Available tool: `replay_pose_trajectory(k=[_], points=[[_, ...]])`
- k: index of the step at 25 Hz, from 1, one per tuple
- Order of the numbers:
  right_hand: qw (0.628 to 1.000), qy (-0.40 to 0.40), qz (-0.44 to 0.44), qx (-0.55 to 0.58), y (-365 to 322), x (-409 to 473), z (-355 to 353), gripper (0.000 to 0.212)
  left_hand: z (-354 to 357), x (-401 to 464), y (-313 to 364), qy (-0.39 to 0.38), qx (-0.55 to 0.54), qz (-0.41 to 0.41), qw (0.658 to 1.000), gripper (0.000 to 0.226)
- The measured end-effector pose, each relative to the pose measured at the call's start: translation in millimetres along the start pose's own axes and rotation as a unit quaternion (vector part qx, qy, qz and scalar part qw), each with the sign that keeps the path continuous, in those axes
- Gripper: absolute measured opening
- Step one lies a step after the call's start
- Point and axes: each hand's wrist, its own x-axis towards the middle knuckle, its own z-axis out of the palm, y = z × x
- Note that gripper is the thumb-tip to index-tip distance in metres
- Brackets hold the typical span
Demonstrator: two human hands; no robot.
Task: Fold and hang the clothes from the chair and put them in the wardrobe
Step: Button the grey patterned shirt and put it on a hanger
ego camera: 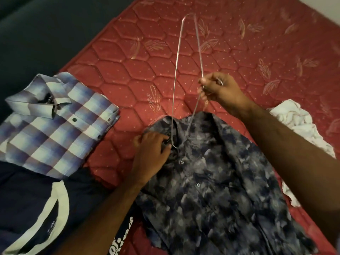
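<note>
Right hand (pixel 216 87) grips wire hanger (pixel 177 70) at its hook, steering one end into the camo shirt (pixel 211 181) collar; left hand (pixel 152 144) pinches the collar open. Shirt flat on mattress (pixel 128 52).

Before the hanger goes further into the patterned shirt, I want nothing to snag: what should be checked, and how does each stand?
1. Right hand grips the wire hanger near its hook: ok.
2. Left hand holds the collar of the dark patterned shirt open: ok.
3. One hanger end is inside the collar: ok.
4. The other hanger end is in the shirt: not ok; it points up and away.
5. Buttons below the collar undone: cannot tell.
6. Folded plaid shirt lies apart from the work: ok.
</note>
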Motion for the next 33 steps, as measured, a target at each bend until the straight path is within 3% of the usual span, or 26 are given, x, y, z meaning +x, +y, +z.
replay_pose_trajectory(k=[2,5,10,13,17,21,23,26,29,33], points=[[0.992,0.061,-0.005,0.110,7.0,16.2,5.2,0.009,11.8,9.6,13.1,-0.060,0.100,-0.014,0.993,0.063],[0.984,0.076,-0.010,0.159,13.7,34.4,14.7,0.014,28.7,20.2,28.3,-0.112,0.140,-0.041,0.983,0.058],[0.999,-0.019,0.001,0.048,26.6,58.5,28.7,0.026,38.7,22.9,30.8,-0.023,0.062,0.010,0.998,0.018],[0.996,-0.054,0.032,0.063,31.4,71.4,42.9,0.023,38.4,18.5,31.2,0.001,0.018,0.057,0.998,0.014],[0.990,-0.060,0.070,0.109,47.4,76.3,68.6,0.002,38.7,18.0,23.2,0.015,0.049,0.100,0.994,0.016],[0.983,-0.165,0.083,-0.020,58.7,79.9,78.0,0.020,39.5,20.4,18.2,0.009,0.090,0.133,0.987,0.025],[0.958,-0.242,0.100,-0.120,63.7,83.7,83.3,0.037,38.5,20.0,14.9,0.013,0.109,0.141,0.984,0.027],[0.897,-0.380,0.090,-0.206,68.8,84.4,92.2,0.022,37.5,17.2,10.9,0.019,0.129,0.143,0.981,0.022],[0.864,-0.401,0.087,-0.291,56.8,89.8,83.7,0.019,34.5,15.9,3.0,-0.014,0.141,0.168,0.975,0.029],[0.770,-0.412,0.011,-0.487,51.1,88.8,79.1,0.011,20.3,2.0,-26.5,-0.049,0.138,0.229,0.962,0.031]])
